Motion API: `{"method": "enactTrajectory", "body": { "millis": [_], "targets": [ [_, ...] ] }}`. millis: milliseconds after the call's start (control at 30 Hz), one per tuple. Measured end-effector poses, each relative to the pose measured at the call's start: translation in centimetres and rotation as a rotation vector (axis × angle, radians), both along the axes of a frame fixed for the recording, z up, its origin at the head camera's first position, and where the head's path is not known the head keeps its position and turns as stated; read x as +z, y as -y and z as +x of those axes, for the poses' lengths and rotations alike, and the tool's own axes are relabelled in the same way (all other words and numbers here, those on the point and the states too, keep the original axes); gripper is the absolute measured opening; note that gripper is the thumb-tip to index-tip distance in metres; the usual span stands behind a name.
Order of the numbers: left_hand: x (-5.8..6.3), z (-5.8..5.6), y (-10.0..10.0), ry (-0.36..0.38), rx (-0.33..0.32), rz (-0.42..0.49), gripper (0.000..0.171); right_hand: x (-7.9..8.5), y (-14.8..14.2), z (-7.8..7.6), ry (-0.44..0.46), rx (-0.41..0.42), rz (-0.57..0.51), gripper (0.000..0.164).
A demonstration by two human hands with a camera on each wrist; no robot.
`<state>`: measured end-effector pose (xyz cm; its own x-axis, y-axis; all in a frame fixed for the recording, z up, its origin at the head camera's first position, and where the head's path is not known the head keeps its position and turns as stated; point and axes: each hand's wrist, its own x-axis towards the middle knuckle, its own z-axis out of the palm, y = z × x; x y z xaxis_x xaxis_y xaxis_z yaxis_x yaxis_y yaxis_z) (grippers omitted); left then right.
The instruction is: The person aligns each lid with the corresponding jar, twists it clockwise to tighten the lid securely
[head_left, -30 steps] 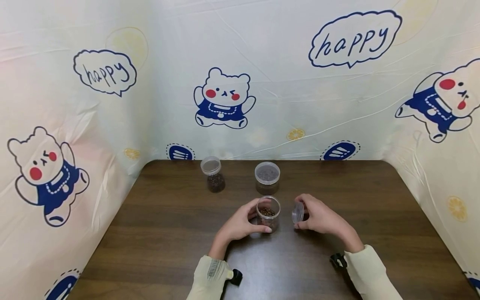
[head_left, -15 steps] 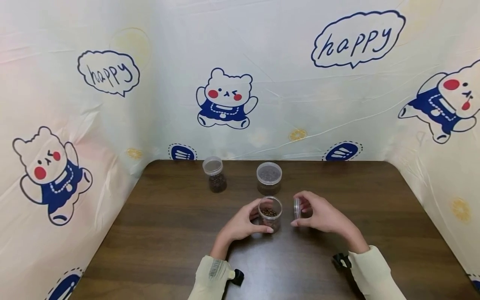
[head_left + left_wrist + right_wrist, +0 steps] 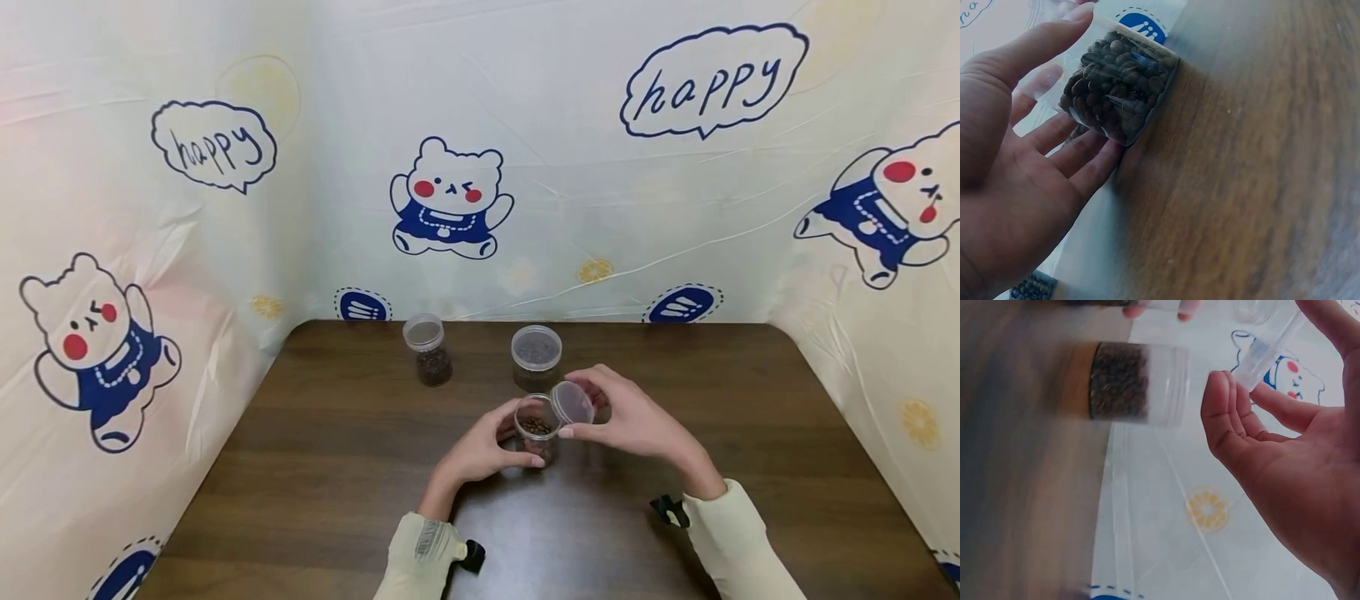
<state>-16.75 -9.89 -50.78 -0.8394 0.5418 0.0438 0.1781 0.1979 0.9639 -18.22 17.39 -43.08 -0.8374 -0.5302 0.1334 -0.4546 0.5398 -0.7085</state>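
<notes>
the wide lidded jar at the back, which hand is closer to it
Right. The right hand, pinching a clear lid, sits just in front of the wide lidded jar. The left hand grips the open jar nearer the person.

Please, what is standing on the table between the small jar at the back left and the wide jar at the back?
Nothing: in the head view, the table between the small jar and the wide jar is bare wood.

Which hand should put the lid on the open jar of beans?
Probably the right hand: it already pinches the clear lid, tilted just beside the open jar. The left hand is busy gripping that jar on the table.
</notes>
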Motion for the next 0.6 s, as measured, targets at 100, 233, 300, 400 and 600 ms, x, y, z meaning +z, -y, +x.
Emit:
{"method": "enactTrajectory", "body": {
  "millis": [100, 233, 300, 400, 600],
  "targets": [
    [0.0, 0.0, 0.1, -0.002, 0.002, -0.003, 0.078, 0.5, 0.7, 0.1, -0.034, 0.020, -0.009, 0.067],
    [-0.2, -0.1, 0.1, 0.001, 0.014, -0.016, 0.080, 0.8, 1.7, 0.3, -0.084, 0.046, -0.023, 0.066],
    [-0.1, -0.1, 0.1, 0.002, 0.019, -0.024, 0.080, 0.8, 2.2, 0.3, -0.098, 0.065, -0.030, 0.066],
    [-0.1, -0.1, 0.1, 0.001, 0.017, -0.028, 0.078, 0.5, 2.7, 0.2, -0.105, 0.098, -0.032, 0.067],
    [-0.2, -0.1, 0.0, 0.008, 0.016, -0.017, 0.075, 0.0, 3.3, 0.3, -0.069, 0.124, -0.028, 0.069]
  ]
}}
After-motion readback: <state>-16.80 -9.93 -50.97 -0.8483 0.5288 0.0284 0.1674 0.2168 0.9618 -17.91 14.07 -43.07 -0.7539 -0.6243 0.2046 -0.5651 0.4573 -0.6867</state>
